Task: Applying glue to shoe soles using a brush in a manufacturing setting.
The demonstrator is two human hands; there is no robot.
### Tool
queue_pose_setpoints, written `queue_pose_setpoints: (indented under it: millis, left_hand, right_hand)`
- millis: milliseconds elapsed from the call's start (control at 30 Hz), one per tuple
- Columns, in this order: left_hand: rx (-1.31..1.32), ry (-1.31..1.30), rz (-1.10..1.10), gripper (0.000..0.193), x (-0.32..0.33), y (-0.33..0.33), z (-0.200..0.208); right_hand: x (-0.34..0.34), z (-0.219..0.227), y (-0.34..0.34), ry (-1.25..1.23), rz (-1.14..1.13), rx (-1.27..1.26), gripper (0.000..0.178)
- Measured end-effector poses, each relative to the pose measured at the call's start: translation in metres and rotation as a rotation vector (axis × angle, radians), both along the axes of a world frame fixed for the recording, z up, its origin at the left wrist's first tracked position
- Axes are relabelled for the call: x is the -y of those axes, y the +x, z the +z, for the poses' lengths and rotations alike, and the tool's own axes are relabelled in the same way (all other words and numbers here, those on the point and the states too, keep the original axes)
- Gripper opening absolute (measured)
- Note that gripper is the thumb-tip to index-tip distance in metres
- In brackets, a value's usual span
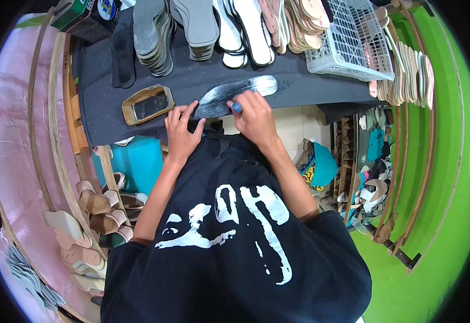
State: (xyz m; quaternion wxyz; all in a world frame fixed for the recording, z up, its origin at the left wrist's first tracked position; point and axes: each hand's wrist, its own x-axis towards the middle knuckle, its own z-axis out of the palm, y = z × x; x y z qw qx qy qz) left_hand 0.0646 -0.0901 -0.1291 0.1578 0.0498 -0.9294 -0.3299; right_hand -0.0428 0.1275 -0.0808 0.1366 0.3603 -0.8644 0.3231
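A dark shoe sole (pixel 218 98) with a glossy, streaked wet-looking coat lies slantwise at the table's near edge. My right hand (pixel 255 116) is closed around a blue-handled tool (pixel 237 107) over the sole's near side; the tool's working end is hidden. At the sole's left end rests my left hand (pixel 182 131), fingers spread, with index finger and thumb touching its edge. Just left of that hand stands an open, cut-down yellowish container (pixel 129 112) with dark residue inside.
Stacks of grey soles (pixel 152 40), white-topped soles (pixel 252 32) and beige insoles (pixel 305 24) line the table's far side. A white plastic crate (pixel 348 56) stands at the right back, near a dark can (pixel 84 19) at far left. Wooden racks with footwear (pixel 103 202) flank me.
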Motion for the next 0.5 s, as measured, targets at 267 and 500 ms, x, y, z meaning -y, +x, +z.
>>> queue_pose_setpoints:
  millis: [267, 500]
  left_hand:
    - [-0.028, 0.033, 0.041, 0.056, 0.001, 0.001, -0.002]
    - [-0.03, 0.072, 0.059, 0.056, 0.001, 0.001, 0.001]
  right_hand:
    - [-0.068, 0.006, -0.062, -0.122, -0.408, -0.026, 0.021]
    - [-0.024, 0.004, -0.025, 0.025, -0.161, -0.039, 0.025]
